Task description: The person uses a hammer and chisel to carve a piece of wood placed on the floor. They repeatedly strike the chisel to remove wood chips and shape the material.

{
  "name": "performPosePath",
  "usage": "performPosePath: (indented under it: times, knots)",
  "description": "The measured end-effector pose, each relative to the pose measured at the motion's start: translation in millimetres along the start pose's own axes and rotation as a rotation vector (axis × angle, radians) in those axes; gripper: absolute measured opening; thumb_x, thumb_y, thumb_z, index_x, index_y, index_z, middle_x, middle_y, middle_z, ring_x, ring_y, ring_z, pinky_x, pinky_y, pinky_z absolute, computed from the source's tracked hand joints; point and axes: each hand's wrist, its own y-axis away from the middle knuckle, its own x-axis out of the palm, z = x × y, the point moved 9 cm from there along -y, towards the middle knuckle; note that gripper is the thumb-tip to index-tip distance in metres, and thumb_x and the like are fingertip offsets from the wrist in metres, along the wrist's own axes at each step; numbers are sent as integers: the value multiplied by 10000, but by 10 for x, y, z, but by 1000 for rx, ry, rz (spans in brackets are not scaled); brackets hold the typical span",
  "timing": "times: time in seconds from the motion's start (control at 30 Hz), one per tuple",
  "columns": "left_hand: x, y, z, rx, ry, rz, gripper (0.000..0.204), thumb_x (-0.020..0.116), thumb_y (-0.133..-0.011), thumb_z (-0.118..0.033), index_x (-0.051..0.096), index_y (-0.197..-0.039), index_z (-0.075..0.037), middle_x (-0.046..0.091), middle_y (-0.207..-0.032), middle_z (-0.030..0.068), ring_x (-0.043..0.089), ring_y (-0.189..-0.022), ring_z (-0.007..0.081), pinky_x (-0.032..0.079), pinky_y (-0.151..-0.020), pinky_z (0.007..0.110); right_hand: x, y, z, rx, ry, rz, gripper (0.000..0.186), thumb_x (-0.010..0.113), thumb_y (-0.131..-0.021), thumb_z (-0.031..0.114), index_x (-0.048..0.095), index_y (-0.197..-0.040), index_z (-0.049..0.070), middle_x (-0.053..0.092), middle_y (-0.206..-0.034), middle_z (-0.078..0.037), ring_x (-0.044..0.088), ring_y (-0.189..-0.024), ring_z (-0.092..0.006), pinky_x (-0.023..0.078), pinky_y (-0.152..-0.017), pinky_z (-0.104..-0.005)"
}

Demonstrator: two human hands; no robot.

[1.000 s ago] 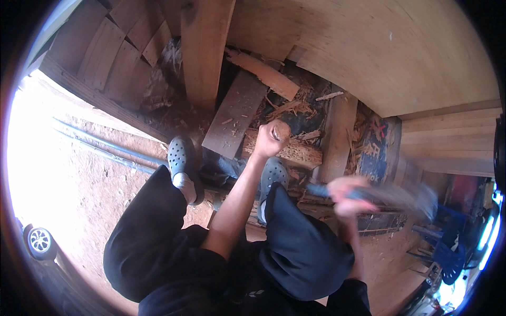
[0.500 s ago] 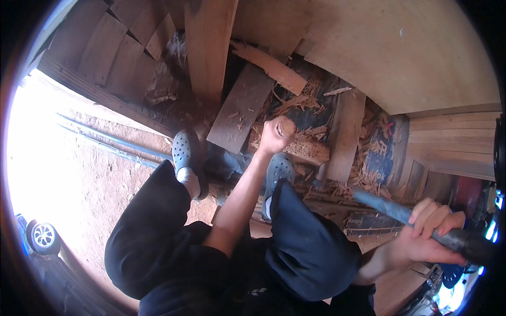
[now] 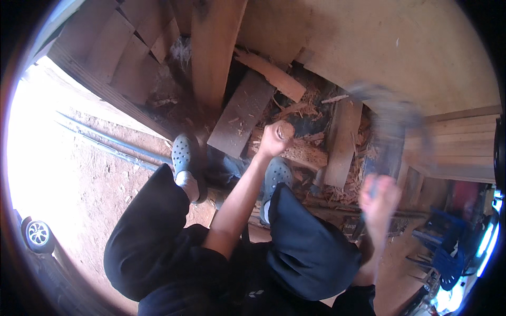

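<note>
Head view: stringy shavings (image 3: 307,109) lie near a splintered wood block (image 3: 310,155); the left hand (image 3: 274,140) fists a round-ended tan piece (image 3: 286,130); the blurred right hand (image 3: 382,197) grips a tool handle (image 3: 373,188).

On the left, two slim bluish pipes (image 3: 143,150) lie side by side on bare reddish dirt ground (image 3: 100,195). At the near left is a spoked silver wheel (image 3: 38,234) with a black tyre. Overlapping boards (image 3: 124,52) fill the far left, beside an upright timber (image 3: 213,58). A broad plywood sheet (image 3: 342,37) spans the far right, above stacked planks (image 3: 466,139); nearer right stands a blue plastic chair (image 3: 450,266).
</note>
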Motion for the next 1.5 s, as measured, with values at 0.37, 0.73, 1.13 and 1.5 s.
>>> performPosePath:
  times: [0.37, 0.73, 1.13, 1.5]
  knots:
    - [8, -27, -8, 12, -66, 14, 305, 705, -572, -135, 609, -824, 8, 631, -745, 150, 628, -710, 233, 486, -671, 335, 596, -25, -6, -577, -544, -111, 620, 434, -832, 687, 508, -844, 71, 512, -602, -43, 501, -501, -177, 423, -493, -312]
    - [-20, -28, -48, 20, -15, -14, 317, 716, -570, -133, 595, -823, 14, 637, -753, 137, 617, -703, 214, 486, -684, 331, -401, 143, 366, -218, -606, -104, 664, 369, -832, 745, 482, -752, 95, 454, -515, 10, 422, -426, -84, 319, -405, -229]
    - [48, -56, 22, -4, 55, 25, 301, 713, -589, -142, 593, -815, 16, 634, -764, 166, 630, -733, 198, 485, -683, 338, 976, -40, -730, 28, 236, 76, 416, 538, -917, 409, 599, -883, -1, 548, -615, -57, 531, -566, -169, 436, -559, -335]
    - [14, -38, 47, -14, 17, 5, 371, 713, -559, -163, 606, -863, 21, 640, -806, 182, 640, -764, 272, 484, -717, 342, -540, 382, 1461, -962, -693, 120, 728, 384, -774, 797, 524, -958, 107, 439, -557, -2, 399, -409, -104, 322, -442, -232]
